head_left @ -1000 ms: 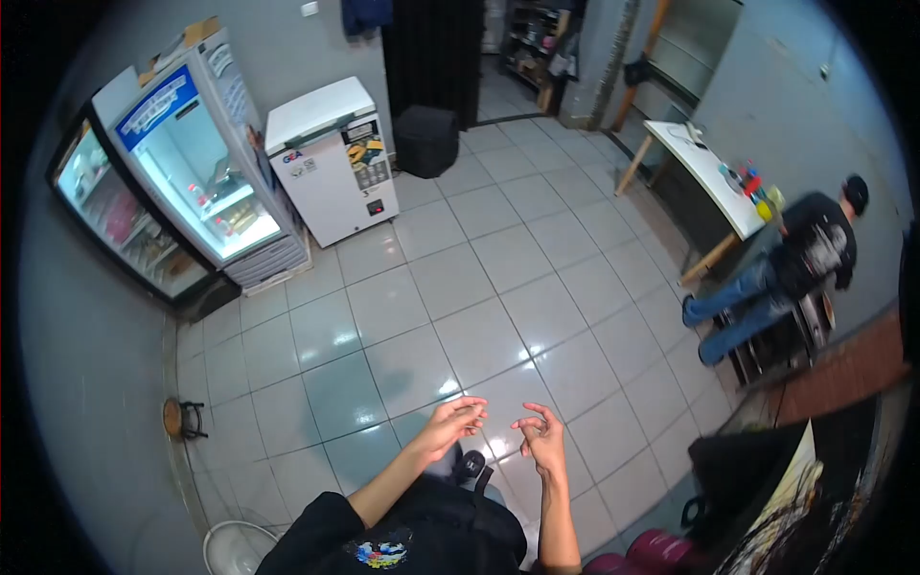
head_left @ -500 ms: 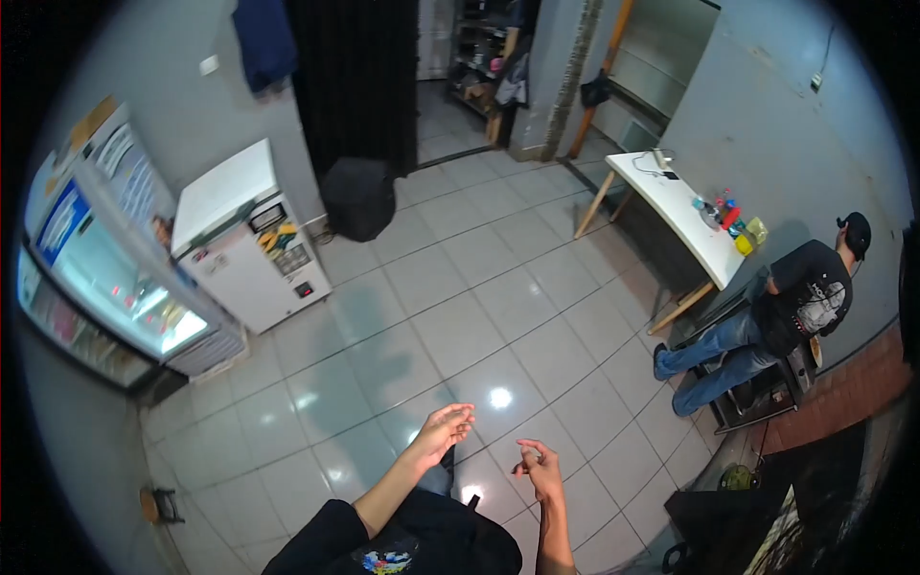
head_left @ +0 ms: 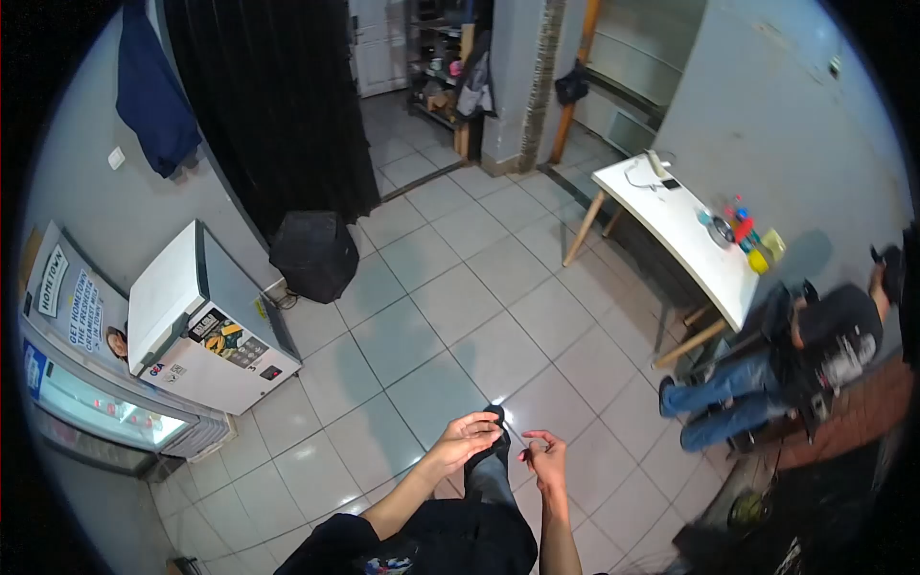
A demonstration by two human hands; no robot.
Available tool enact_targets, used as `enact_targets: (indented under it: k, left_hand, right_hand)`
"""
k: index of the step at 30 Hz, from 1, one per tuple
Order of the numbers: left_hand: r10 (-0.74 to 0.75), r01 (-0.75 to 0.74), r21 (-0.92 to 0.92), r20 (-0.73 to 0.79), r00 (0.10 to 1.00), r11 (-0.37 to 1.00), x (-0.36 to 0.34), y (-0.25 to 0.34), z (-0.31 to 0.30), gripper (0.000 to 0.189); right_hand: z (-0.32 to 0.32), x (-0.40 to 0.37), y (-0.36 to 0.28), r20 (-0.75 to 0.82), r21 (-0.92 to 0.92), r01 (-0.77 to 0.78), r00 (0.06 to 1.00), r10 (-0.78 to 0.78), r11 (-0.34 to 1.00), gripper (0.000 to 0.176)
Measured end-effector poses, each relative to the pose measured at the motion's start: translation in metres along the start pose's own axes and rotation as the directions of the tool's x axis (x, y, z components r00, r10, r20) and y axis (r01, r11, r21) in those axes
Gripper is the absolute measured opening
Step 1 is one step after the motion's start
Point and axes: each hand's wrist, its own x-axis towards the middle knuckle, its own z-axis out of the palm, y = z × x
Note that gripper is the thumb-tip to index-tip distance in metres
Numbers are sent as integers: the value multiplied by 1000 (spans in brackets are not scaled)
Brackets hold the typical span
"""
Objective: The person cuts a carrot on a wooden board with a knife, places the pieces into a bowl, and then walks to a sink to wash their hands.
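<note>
My left hand (head_left: 464, 445) is in front of my body, palm turned inward, its fingers loosely stretched toward the right. Nothing shows in it. My right hand (head_left: 546, 460) faces it a short way off, index finger pointing left and thumb apart from it; no object can be made out there. The two hands do not touch. Beneath them, my dark shoe (head_left: 489, 436) steps forward on the tiled floor (head_left: 431, 335).
At right stands a white table (head_left: 676, 225) with bottles and a bowl (head_left: 721, 230). Beside it a person (head_left: 767, 374) in jeans bends by the wall. A chest freezer (head_left: 216, 331), a glass-door fridge (head_left: 115, 402) and a black bag (head_left: 314, 256) line the left side.
My view has shifted forward, bringing the black bag and doorway nearer. A foot now shows beneath my hands. My left fingers have straightened somewhat, and the other person leans lower.
</note>
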Motion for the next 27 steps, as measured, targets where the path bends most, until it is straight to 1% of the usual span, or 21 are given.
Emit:
enact_targets:
  k: [1,3,5,6,7,9,11,13,14,15,16,17,18,19,21,22,23,25,26,27]
  left_hand:
    - [21,-21,-28,-31,999,999,22,9,-4,39]
    - [32,-31,6,-171,985,999,63,42,-4,36]
    - [96,-101,-16,-203,974,995,103,82,0,33]
    - [127,-138,-37,-219,967,990,119,101,0,32]
    - [134,-147,-37,-236,962,988,133,121,0,32]
    - [229,-244,-27,-258,939,969,162,148,4,30]
    - [232,-264,-71,-300,925,962,195,166,5,27]
    - [205,-265,-124,-362,909,956,227,181,2,23]
    - [198,-257,-125,-358,912,958,247,187,1,23]
    - [168,-243,-173,-362,917,954,267,191,-2,22]
    - [139,-229,-220,-360,922,948,292,196,-4,21]
    - [138,-221,-216,-342,930,951,319,203,-8,21]
    - [116,-196,-222,-329,937,955,347,212,-12,21]
    - [90,-166,-226,-314,945,960,374,228,-11,21]
    - [39,-106,-225,-284,958,969,423,255,-6,20]
    - [43,-96,-209,-245,969,973,452,271,-4,21]
    - [54,-94,-197,-200,978,976,485,289,1,21]
    - [48,-74,-186,-140,989,980,539,319,19,21]
    - [39,-54,-119,-126,991,991,561,339,32,20]
    - [29,-35,-44,-124,992,998,580,357,42,20]
  right_hand:
    - [3,23,-6,46,8,4,999,-4,1000,22]
    - [8,77,-35,135,26,32,990,-35,999,20]
    - [22,130,-66,176,-2,4,984,-3,1000,20]
    - [26,156,-84,233,-9,58,971,-55,998,20]
    - [32,180,-100,251,-9,54,967,-50,998,20]
    - [37,222,-136,339,-29,95,937,-79,995,21]
    - [47,258,-166,355,-43,103,931,-81,994,22]
    - [51,294,-181,388,-15,153,912,-135,988,22]
    - [53,311,-186,387,-28,134,915,-113,991,21]
    - [54,326,-188,375,-29,132,920,-112,991,21]
    - [53,345,-187,372,-87,133,924,-92,987,20]
    - [53,367,-185,366,-141,140,927,-80,980,20]
    - [51,390,-181,341,-108,112,937,-69,988,20]
    - [49,415,-189,317,-101,120,945,-82,988,20]
    - [40,449,-201,215,-98,50,976,-28,994,21]
    - [35,468,-212,160,-80,20,987,-7,997,25]
    - [31,490,-226,118,-75,37,993,-28,997,25]
    - [23,527,-250,-125,-15,22,992,-24,1000,30]
    - [17,547,-263,-151,-7,28,988,-28,1000,30]
    - [12,565,-276,-231,27,64,971,-56,998,31]
